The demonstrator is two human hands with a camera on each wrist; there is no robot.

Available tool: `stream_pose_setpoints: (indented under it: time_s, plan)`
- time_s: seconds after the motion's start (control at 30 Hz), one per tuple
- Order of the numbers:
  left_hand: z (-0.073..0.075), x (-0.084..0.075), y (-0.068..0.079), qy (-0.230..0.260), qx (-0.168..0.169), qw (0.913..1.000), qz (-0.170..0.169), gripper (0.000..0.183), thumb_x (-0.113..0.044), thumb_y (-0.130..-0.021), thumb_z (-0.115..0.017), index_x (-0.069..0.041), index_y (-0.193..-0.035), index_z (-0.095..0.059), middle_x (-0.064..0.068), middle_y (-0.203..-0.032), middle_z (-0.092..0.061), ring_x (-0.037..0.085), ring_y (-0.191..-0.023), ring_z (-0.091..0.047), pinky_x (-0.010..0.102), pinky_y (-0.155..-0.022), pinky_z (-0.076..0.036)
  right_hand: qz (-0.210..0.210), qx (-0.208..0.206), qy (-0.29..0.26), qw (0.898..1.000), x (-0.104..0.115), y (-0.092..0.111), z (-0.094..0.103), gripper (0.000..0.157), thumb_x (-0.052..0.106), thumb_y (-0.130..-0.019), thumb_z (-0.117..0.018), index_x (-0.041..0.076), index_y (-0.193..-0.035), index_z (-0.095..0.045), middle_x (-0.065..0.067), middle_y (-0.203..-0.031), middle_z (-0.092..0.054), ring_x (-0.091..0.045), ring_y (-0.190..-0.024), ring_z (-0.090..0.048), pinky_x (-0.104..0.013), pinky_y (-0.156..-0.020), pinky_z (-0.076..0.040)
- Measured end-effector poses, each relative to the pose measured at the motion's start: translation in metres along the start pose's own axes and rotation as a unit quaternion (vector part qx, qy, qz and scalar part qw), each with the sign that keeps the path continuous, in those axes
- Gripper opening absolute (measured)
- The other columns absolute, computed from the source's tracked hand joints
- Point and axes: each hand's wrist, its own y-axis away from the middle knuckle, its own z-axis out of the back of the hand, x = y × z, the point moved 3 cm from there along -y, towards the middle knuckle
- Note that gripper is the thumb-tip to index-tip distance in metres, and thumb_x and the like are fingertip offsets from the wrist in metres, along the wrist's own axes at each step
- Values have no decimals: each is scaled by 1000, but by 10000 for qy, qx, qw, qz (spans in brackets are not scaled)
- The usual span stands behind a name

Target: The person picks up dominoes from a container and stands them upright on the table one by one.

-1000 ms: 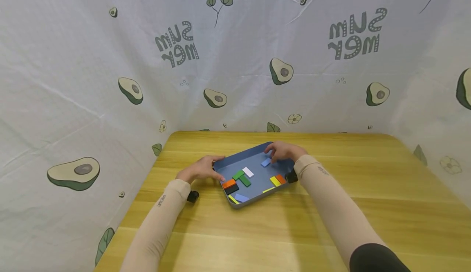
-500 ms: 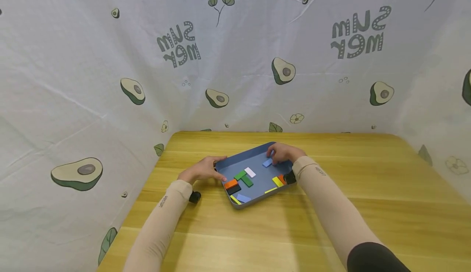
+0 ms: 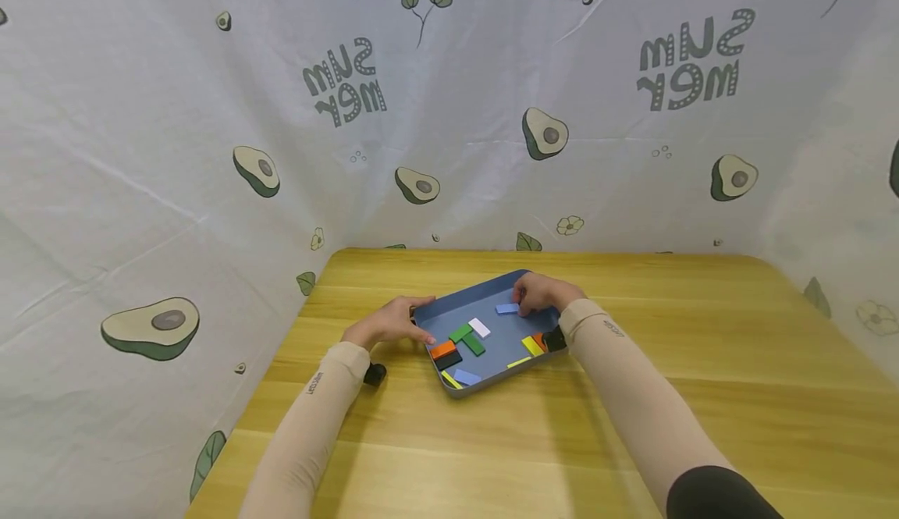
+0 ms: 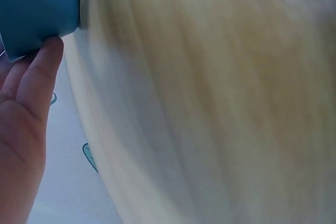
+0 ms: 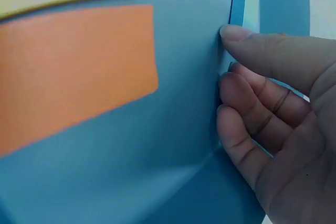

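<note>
Inside the tray (image 3: 502,337), toward its far wall, the upper blue block (image 3: 506,309) lies flat, long axis pointing to the tray's left end. The right hand (image 3: 539,293) is nearer, fingers bent beside the block; whether they pinch it I cannot tell. The left hand (image 3: 392,322) grips the tray's left end.

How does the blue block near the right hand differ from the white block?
The right hand touches the blue block; the white block is untouched. In the head view, the blue block lies nearly level across the picture, while the white block slants. Both are inside the tray.
</note>
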Motion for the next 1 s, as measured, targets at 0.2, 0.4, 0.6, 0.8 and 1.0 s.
stream_pose_setpoints:
  time_s: [0.2,0.4,0.6,0.8,1.0]
  plan:
    - [1,-2,-1,-13,3,10000,47,92,-23,-76,-89,-13,-154,-42,10,-161,-36,29,-150,-32,48,-120,-33,78,-114,-116,9998,1,3,2,6,7,-93,-67,4,-98,-65,-6,-92,-60,-20,-86,-54,-27,-74,-45]
    - [0,1,-1,103,52,9999,26,92,-24,-76,-89,-12,-154,-41,11,-162,-36,30,-150,-31,48,-119,-34,237,-276,-163,9992,4,9,8,8,7,-93,-67,3,-99,-64,-8,-93,-63,-20,-86,-56,-27,-74,-46]
    - [-1,2,2,199,50,9998,82,92,-25,-76,-89,-14,-154,-41,11,-162,-34,33,-151,-29,50,-119,-34,658,-345,-551,9957,6,13,15,6,6,-92,-66,1,-94,-63,-5,-86,-64,-16,-80,-54,-26,-72,-45]
    - [-1,3,6,303,-50,9994,126,89,-22,-77,-88,-15,-153,-43,8,-162,-36,32,-150,-30,49,-119,-34,961,-833,-977,9871,14,25,25,10,7,-90,-68,0,-94,-62,-6,-87,-64,-28,-88,-59,-30,-77,-48]
    - [-1,4,9,301,-131,9993,184,91,-25,-77,-89,-13,-154,-42,11,-161,-36,32,-149,-32,49,-119,-34,1174,-1135,-1399,9766,16,40,32,16,5,-91,-66,-3,-103,-58,-17,-98,-71,-34,-96,-67,-41,-88,-53]
